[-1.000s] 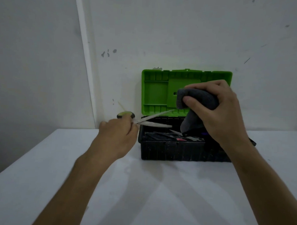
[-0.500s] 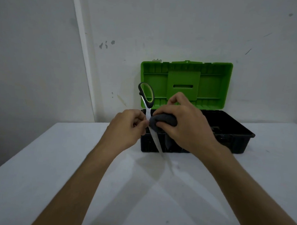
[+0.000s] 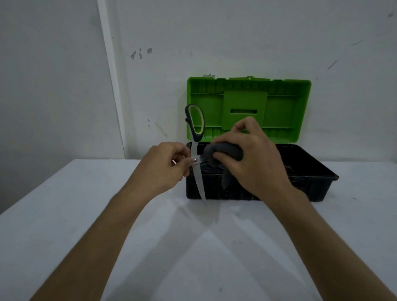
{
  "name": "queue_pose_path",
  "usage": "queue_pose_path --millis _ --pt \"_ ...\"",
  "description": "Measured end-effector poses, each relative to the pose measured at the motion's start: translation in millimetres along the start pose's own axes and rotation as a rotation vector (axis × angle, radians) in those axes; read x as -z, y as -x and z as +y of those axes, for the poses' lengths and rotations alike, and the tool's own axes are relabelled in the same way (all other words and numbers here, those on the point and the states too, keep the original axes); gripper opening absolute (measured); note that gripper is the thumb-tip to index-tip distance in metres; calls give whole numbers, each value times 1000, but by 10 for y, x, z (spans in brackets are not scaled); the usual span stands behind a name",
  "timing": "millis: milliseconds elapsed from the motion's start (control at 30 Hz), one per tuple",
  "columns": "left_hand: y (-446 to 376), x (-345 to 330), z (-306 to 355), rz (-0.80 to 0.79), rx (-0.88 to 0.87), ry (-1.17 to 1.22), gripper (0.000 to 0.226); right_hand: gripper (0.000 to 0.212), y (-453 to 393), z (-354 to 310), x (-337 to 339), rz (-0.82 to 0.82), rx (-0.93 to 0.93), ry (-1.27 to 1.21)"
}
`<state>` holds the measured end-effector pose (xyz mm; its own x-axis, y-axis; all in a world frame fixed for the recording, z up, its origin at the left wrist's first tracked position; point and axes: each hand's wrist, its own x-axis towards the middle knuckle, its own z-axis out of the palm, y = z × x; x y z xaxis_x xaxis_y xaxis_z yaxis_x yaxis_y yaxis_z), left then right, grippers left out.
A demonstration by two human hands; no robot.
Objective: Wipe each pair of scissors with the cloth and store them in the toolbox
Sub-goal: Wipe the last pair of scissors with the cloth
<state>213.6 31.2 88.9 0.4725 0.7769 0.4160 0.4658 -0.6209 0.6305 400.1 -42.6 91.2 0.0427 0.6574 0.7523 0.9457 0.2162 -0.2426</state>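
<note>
Head view: the left hand (image 3: 164,166) pinches a pair of steel scissors with grey-and-green plastic handles (image 3: 195,150) near the pivot screw. The scissors are spread open. One blade points down in front of the toolbox wall, its tip close above the white surface (image 3: 100,225); contact with it cannot be confirmed. One handle loop stands upright against the lid. The other blade runs to the right and disappears into a dark grey bunched cloth (image 3: 224,152), which the right hand (image 3: 253,161) grasps with fingers and thumb curled round it. A tail of cloth hangs below the hand.

Both hands work just in front of and over the left end of the black plastic toolbox with the raised green lid (image 3: 313,183), which stands at the back of the surface against the wall. Its contents are too dark to identify.

Assessment: the wiping step is in hand, with the cloth closed over the right-pointing blade near the pivot. The next move calls for drawing the cloth outward along that blade to the tip, then treating the downward blade likewise, closing the scissors and laying them in the box. The exposed point and edges demand a steady pinch.
</note>
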Motion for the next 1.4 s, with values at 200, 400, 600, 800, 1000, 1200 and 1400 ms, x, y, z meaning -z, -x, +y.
queue_pose_path --millis 200,400,600,800,1000,1200,1400 --pt "-7 164 -50 -24 42 118 13 24 -16 71 -47 21 -24 -25" --pt "-6 187 -19 25 77 161 12 24 -47 184 158 167 -99 54" --pt "34 176 68 19 16 69 9 24 -55 60 47 29 -10 -76" --pt "8 150 12 35 47 58 8 23 -34 387 104 153 -157 28" --pt "5 78 9 16 94 -7 13 26 -54 52 76 -37 78 -105" --pt "10 151 -46 83 117 1 17 21 121 -189 -297 -117 255 -55" --pt "-1 187 -19 120 77 29 12 23 55 -144 -157 -259 313 -87"
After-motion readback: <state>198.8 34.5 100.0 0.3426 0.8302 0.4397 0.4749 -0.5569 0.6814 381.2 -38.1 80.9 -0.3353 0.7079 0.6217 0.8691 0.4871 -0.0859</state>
